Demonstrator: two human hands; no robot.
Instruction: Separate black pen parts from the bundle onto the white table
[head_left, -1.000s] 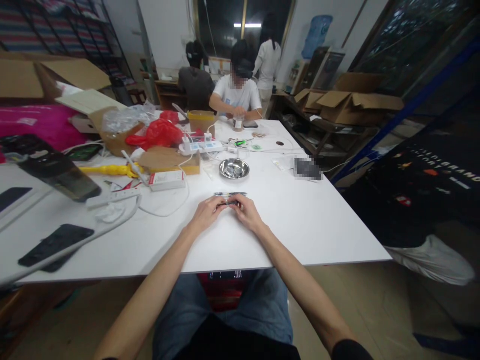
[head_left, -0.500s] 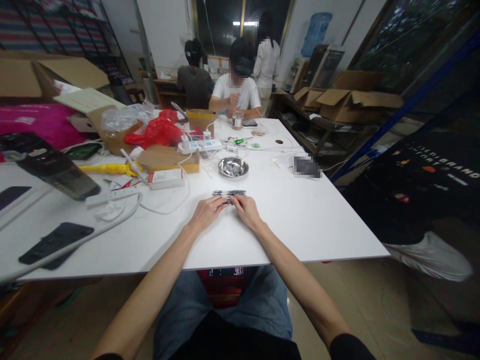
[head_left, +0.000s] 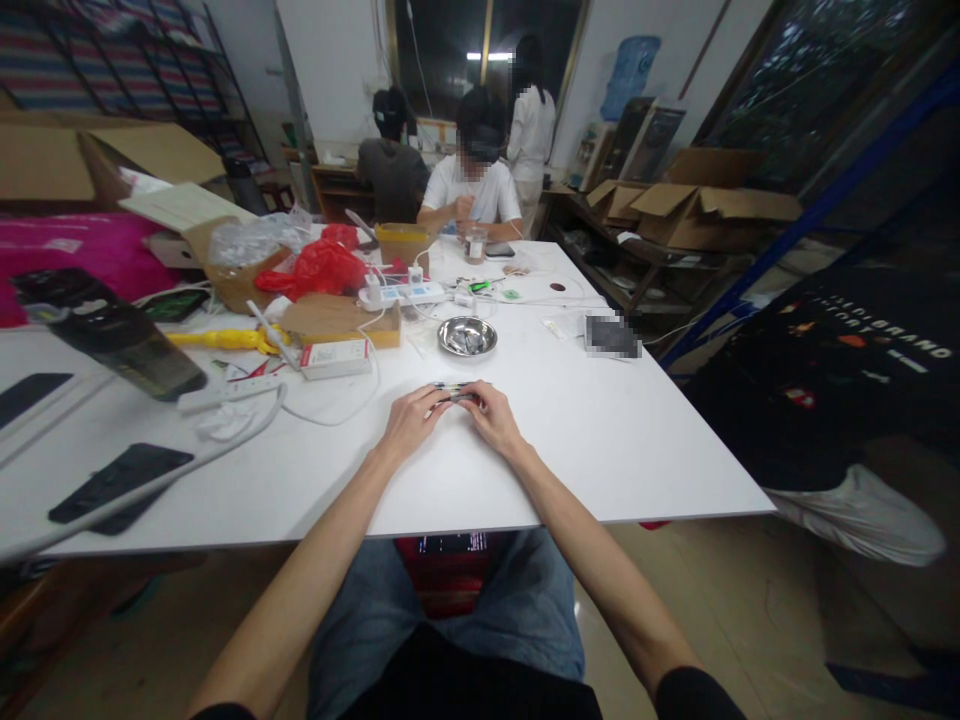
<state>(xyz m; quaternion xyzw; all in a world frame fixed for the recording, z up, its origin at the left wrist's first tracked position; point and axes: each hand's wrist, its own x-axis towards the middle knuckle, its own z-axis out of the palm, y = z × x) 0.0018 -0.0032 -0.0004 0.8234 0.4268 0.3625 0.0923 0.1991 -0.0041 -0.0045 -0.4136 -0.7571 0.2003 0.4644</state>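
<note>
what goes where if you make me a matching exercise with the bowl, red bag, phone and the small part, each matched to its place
Things:
1 bowl
2 red bag
3 phone
4 small part

Places:
a pinched between the left hand and right hand
b near edge of the table, far left
c mid table, just beyond the hands
d far side, left of the power strip

Pairs: 1-c, 2-d, 3-b, 4-a
</note>
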